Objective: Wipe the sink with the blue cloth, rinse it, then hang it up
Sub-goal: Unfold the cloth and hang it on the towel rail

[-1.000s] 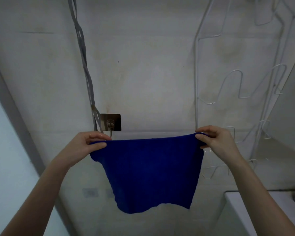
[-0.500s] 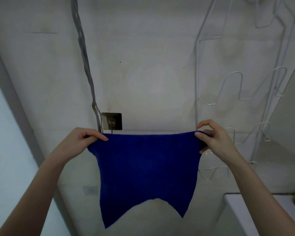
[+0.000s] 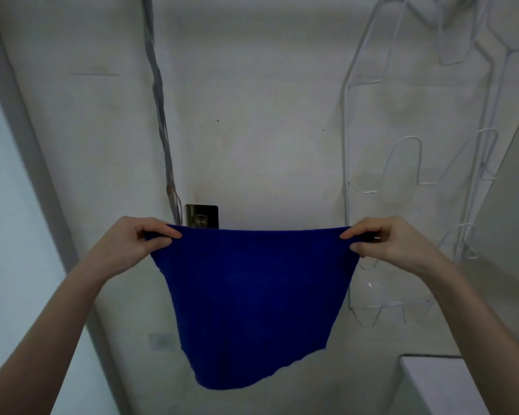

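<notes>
- Your left hand (image 3: 135, 244) and right hand (image 3: 393, 244): fingers pinch the top corners of the blue cloth (image 3: 252, 295), just below the wall hook (image 3: 202, 217).
- Hanging is not yet done; wiping and rinsing are presumably finished.

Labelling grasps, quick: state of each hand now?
Left hand: pinching one top corner of the dark blue fabric cloth.
Right hand: pinching its other top corner.

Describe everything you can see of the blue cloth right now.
The blue cloth is deep blue, soft-looking fabric. It hangs spread in front of the wall, top edge stretched level between the left hand and right hand, each pinching a top corner. Its uneven lower edge hangs free. The top edge overlaps the bottom of the metal wall hook; contact there cannot be told.
</notes>
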